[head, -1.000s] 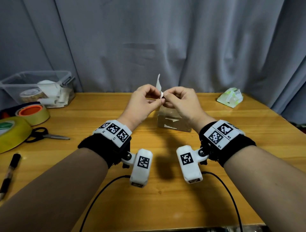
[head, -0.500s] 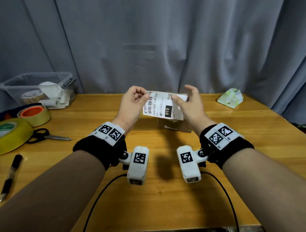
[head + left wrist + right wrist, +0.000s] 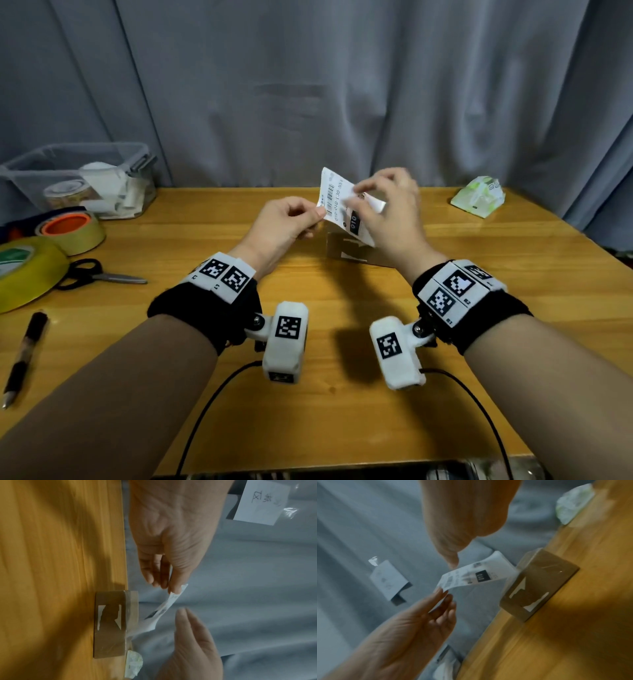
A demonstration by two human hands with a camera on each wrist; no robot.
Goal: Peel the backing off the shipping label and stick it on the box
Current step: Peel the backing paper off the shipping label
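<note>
Pinching one end of the shipping label (image 3: pixel 337 202) with my left hand (image 3: pixel 286 228), I hold it in the air above the cardboard box (image 3: pixel 346 251), which stands on the tabletop (image 3: pixel 308 404). My right hand (image 3: pixel 394 216) touches the label's other end with relaxed, extended fingers; whether it grips cannot be determined.
</note>
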